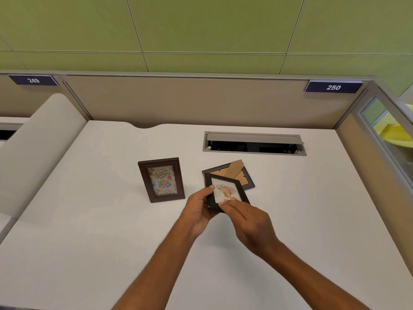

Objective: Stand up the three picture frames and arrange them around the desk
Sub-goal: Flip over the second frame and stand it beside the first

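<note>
Both hands — left hand [199, 211], right hand [248, 220] — clamp the black frame [226, 192], picture up, long axis tilted up-left. Behind this grip lies a face-down frame [237, 175]; left of it, on the counter [89, 220], the birthday frame [161, 180] stands upright.

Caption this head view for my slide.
Both hands hold a black frame above a face-down frame; birthday frame stands.

Single head-worn wide-angle view, looking forward and steeply down from above the near edge of the white desk [89, 242]. Faces the beige partition [190, 99] and green wall [201, 25] behind. Both forearms enter from the bottom edge; hands sit close, centre frame. Straight lines bow near the edges. No second view.
</note>
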### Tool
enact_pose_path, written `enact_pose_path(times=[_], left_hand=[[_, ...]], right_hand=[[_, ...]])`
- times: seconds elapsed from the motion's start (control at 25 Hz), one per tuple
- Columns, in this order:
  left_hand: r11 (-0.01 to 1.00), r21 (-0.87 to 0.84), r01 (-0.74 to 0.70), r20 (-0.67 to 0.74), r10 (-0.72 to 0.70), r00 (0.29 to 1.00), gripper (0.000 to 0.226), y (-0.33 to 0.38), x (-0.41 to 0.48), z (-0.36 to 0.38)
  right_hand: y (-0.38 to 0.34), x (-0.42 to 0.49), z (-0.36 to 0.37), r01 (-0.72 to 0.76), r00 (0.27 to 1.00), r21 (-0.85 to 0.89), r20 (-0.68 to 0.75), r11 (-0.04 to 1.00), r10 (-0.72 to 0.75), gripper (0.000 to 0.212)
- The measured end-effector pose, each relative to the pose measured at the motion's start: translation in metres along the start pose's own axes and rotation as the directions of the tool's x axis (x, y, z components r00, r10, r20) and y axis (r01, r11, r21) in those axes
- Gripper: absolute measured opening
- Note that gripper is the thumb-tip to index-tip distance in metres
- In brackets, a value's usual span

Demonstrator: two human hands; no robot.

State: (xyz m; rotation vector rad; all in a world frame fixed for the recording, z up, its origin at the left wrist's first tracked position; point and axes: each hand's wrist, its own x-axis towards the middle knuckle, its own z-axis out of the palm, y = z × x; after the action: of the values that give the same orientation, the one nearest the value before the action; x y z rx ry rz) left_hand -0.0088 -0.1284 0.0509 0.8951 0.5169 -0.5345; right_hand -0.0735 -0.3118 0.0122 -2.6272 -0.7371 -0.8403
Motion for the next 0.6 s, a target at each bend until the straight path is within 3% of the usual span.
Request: enact_pose_path(times=[0.16,0.24,0.4,0.48,0.6], left_hand=[[0.996,0.057,-0.065,0.075,0.060,0.995,0.037,0.003,-0.004,-0.006],[0.991,0.089,-0.102,0.081,0.095,0.992,0.037,0.005,-0.004,-0.009],[0.980,0.109,-0.167,0.104,0.156,0.982,0.035,0.007,-0.007,-0.014],[0.979,0.100,-0.176,0.103,0.165,0.981,0.033,0.008,-0.009,-0.015],[0.975,0.114,-0.191,0.090,0.182,0.979,0.031,0.007,-0.011,-0.016]], right_hand=[[0.003,-0.001,-0.001,0.051,0.997,0.008,0.049,0.999,-0.051,0.035],[0.006,0.004,-0.005,0.020,0.995,0.100,0.098,0.995,-0.030,0.036],[0.016,0.014,-0.013,-0.277,0.960,0.313,0.125,0.909,0.249,0.041],[0.021,0.023,-0.015,-0.502,0.862,0.380,0.142,0.777,0.487,0.047],[0.026,0.042,-0.020,-0.754,0.591,0.564,0.357,0.337,0.724,0.045]])
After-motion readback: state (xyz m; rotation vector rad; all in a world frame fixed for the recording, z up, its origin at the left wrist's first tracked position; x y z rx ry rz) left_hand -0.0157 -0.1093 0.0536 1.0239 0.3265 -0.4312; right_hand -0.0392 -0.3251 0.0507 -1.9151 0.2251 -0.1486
